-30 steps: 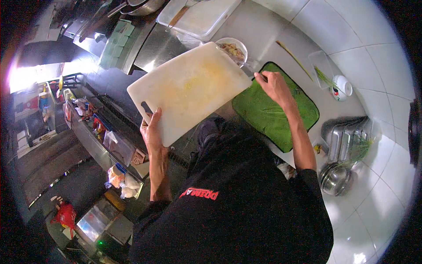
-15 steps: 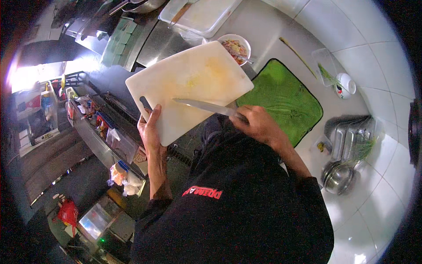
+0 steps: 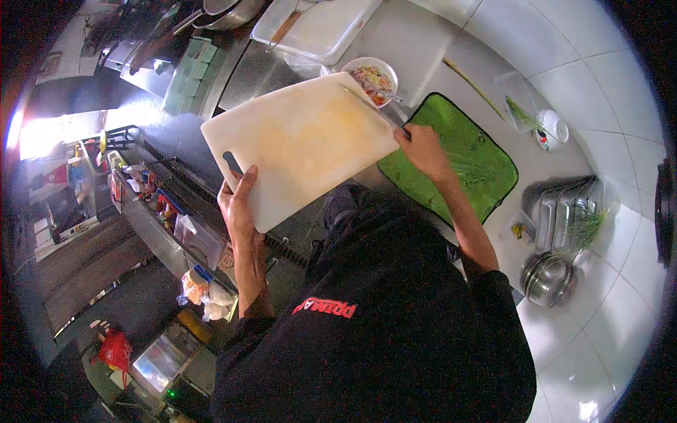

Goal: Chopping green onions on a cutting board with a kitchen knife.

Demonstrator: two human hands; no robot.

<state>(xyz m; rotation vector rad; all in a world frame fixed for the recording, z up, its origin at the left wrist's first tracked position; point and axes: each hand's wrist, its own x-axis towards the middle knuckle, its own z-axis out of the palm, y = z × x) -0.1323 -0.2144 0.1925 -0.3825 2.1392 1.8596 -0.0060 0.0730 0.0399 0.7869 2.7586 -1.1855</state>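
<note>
My left hand (image 3: 240, 204) grips a white cutting board (image 3: 289, 141) by the corner near its handle slot, holding it up and tilted. Yellowish stains mark its surface. In my right hand (image 3: 425, 151) is a knife (image 3: 370, 108), its blade lying along the board's far right end. That end of the board is beside a white bowl (image 3: 389, 70) of chopped ingredients with a spoon in it. A green cloth (image 3: 451, 120) with a dark edge lies on the counter below my right hand.
A white tray (image 3: 338, 42) with a wooden-handled utensil (image 3: 285, 28) stands at the back. To the right are a stalk (image 3: 472, 86), a small white bowl (image 3: 553, 130), metal containers (image 3: 557, 211) and stacked metal bowls (image 3: 549, 280). A stove and a shelf (image 3: 162, 233) fill the left.
The knife has swept across the board to its far right end, my right hand moving right and away. Yellow bits on the board's middle are gone from there. The board stays nearly in place.
</note>
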